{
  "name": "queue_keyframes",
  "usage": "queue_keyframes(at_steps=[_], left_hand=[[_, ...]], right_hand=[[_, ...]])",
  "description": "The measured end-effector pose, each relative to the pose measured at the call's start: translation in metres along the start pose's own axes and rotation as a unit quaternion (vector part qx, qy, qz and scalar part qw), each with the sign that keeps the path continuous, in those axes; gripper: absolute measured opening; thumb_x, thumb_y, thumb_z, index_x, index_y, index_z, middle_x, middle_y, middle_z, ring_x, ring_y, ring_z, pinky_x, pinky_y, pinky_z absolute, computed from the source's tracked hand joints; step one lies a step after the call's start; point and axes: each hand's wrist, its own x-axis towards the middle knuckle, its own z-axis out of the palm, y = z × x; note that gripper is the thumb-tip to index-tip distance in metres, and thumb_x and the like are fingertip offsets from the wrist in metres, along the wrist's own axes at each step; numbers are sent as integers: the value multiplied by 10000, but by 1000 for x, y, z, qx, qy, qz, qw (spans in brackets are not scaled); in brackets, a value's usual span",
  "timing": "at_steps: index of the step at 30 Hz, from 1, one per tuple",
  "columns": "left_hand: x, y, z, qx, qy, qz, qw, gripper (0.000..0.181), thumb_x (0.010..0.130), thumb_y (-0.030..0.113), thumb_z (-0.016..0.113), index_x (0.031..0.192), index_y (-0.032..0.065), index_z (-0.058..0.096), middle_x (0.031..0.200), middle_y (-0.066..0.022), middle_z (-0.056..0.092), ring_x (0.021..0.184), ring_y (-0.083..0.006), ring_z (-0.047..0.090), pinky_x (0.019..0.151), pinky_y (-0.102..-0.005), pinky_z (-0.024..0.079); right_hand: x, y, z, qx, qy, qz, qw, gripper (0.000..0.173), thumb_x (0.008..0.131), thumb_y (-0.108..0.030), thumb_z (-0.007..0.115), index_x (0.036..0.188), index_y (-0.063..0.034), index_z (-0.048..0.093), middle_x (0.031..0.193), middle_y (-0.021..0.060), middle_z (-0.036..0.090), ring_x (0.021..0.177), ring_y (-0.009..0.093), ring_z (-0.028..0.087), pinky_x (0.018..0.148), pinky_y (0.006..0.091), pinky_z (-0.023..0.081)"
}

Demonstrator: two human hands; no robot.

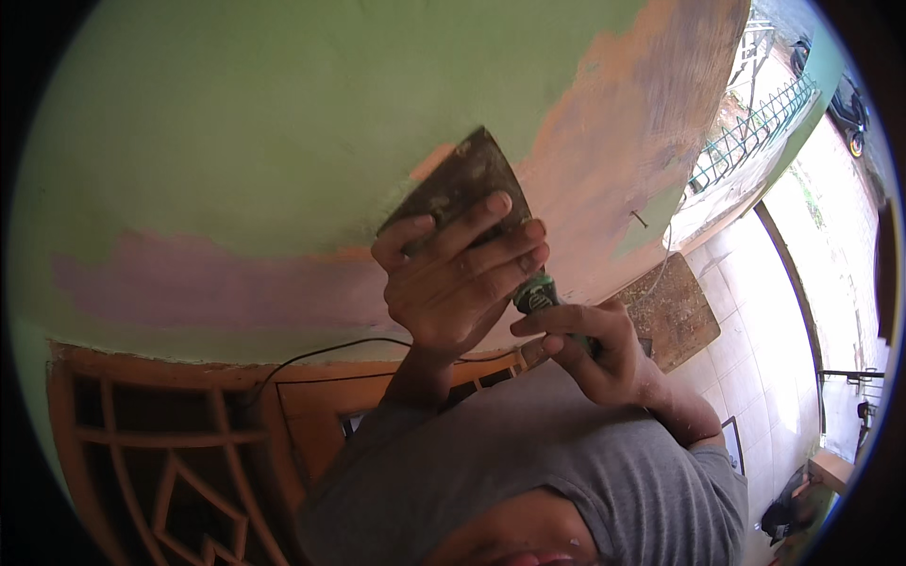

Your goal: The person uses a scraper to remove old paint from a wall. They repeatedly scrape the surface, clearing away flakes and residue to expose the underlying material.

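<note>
A wide-bladed paint scraper [460,185] lies tilted against the painted wall [297,127], its broad edge towards the upper left. My left hand [456,276] spreads its fingers over the stained metal blade. Around the green and black handle [536,293], the fingers of my right hand [598,347] are closed, hiding its lower end. Green paint covers much of the wall. Beside the blade, a small orange patch [432,161] shows. To the right, a large bared area [566,177] is orange and purplish, and a purplish band [212,283] runs along the lower left.
A nail [640,218] sticks out of the wall at right. A black cable [333,344] runs above an orange wooden frame [163,439] with latticework. A worn brown board [672,311] is over the pale tiled floor [750,332]. Outside are a green wire fence [750,134] and a motorcycle [849,113].
</note>
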Motion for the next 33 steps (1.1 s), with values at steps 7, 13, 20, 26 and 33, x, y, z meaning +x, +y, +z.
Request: queue_keyframes(at_steps=[7,13,20,26,33], left_hand=[[-17,7,9,-3,-22,-4,1000,92,832,207,804,900,261,771,965,132,782,1120,-105,684,1071,-339,308],[-35,15,15,-16,-39,-27,999,32,912,257,737,887,258,758,970,116,786,1100,-66,694,1078,-330,274],[-19,9,8,-14,-41,-25,999,42,863,215,769,871,255,779,952,107,788,1086,-104,704,1078,-336,291],[-17,7,10,-2,-32,-7,999,37,898,236,745,913,255,774,972,114,786,1089,-76,700,1072,-326,278],[-28,14,9,-3,-42,-27,999,33,894,239,749,906,251,778,984,116,785,1095,-75,698,1073,-330,282]], right_hand=[[-11,24,-2,15,8,-20,1000,225,972,-39,599,1175,-38,696,955,166,738,817,273,730,748,357,551],[-20,48,3,15,18,-46,999,215,972,-36,596,1157,-27,704,937,163,735,835,279,729,759,361,552],[-12,32,4,20,24,-38,999,203,970,-28,594,1133,-27,714,898,157,733,845,277,732,772,357,554],[-4,25,-2,6,11,-15,1000,212,965,-29,603,1151,-33,706,913,162,742,801,255,734,751,340,554],[-18,40,7,4,43,-67,997,213,972,-29,597,1159,-37,699,858,155,734,690,217,714,645,321,539]])
